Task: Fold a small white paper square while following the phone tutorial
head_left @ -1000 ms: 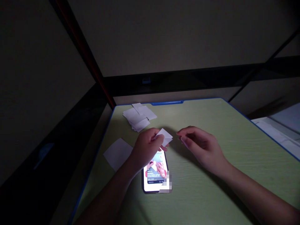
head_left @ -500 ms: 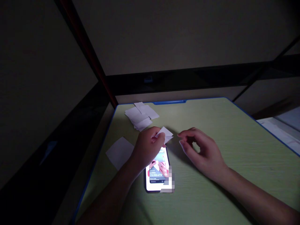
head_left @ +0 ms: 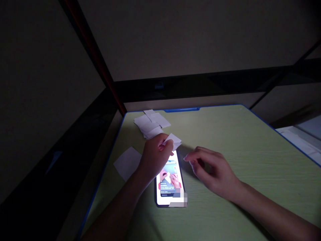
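Observation:
My left hand [head_left: 155, 155] pinches a small folded piece of white paper [head_left: 173, 140] between thumb and fingers, above the top end of a phone [head_left: 170, 182]. The phone lies face up with its screen lit, showing a picture of hands with white paper. To its right hovers my right hand [head_left: 213, 170], holding nothing, its index finger stretched toward the phone and the thumb slightly apart below. Part of a single white sheet [head_left: 127, 162] is hidden behind my left hand and forearm.
Several white paper pieces [head_left: 149, 124] overlap in a loose pile at the far left of the green table [head_left: 225, 127], which has a blue edge. A dark wall panel [head_left: 200, 85] runs behind it. Pale objects [head_left: 303, 140] stand beyond the right edge.
My left hand has shifted slightly left and away from me with the folded paper. My right hand has dropped a little toward me and left, its index finger now straighter.

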Tool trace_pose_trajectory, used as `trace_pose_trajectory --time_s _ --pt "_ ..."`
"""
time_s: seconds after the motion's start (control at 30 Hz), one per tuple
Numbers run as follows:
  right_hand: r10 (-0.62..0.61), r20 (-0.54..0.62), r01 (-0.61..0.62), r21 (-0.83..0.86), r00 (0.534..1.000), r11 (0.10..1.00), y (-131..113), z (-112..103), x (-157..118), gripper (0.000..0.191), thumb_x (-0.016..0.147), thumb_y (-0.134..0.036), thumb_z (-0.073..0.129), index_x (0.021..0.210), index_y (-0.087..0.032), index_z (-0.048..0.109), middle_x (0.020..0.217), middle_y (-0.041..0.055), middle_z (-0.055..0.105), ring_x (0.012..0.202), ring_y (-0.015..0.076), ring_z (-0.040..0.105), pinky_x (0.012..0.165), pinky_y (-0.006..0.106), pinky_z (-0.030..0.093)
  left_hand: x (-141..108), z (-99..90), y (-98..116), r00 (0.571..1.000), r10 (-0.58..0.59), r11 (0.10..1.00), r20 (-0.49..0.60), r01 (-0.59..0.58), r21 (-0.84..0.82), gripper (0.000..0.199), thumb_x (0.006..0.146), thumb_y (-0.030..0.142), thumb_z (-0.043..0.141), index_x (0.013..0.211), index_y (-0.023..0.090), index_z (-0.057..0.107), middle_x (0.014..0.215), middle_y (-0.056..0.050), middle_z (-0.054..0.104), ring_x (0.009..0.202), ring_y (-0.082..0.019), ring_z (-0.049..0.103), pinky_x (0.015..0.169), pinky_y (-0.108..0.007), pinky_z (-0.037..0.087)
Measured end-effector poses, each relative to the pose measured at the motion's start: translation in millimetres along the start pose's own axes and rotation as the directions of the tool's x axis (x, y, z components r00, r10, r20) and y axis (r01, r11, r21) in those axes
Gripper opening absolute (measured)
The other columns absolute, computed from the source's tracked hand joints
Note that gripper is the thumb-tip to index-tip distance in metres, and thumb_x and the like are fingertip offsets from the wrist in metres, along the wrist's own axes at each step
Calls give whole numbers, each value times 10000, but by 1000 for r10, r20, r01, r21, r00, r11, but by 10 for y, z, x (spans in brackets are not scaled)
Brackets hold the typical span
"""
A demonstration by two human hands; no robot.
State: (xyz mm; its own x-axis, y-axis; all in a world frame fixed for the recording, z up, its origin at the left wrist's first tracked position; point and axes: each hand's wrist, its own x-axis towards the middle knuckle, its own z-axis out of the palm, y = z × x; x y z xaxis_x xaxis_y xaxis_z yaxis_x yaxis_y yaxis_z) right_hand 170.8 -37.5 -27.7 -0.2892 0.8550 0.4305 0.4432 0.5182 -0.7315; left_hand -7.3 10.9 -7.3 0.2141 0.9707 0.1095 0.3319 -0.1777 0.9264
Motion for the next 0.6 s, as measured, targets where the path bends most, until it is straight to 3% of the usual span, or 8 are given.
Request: trace_pose_trajectory --time_s 0.27,0.6 --pt "-3 -187 -6 -47 982 999 26 -14 41 237 834 -142 546 1061 -197 590 874 41 576 730 155 536 645 314 453 -36 70 -27 993 -25 999 113 30 -38 167 808 214 474 677 151 556 584 25 550 563 -123 616 500 -196 450" --pt "-15 -131 13 -21 991 1000 76 -26 71 251 827 -142 574 1070 -204 585 906 41 601 750 155 556 662 309 476 -45 120 -69 972 -25 997 232 42 -66 149 826 214 468 722 152 555 614 17 568 570 -121 605 516 -202 425"
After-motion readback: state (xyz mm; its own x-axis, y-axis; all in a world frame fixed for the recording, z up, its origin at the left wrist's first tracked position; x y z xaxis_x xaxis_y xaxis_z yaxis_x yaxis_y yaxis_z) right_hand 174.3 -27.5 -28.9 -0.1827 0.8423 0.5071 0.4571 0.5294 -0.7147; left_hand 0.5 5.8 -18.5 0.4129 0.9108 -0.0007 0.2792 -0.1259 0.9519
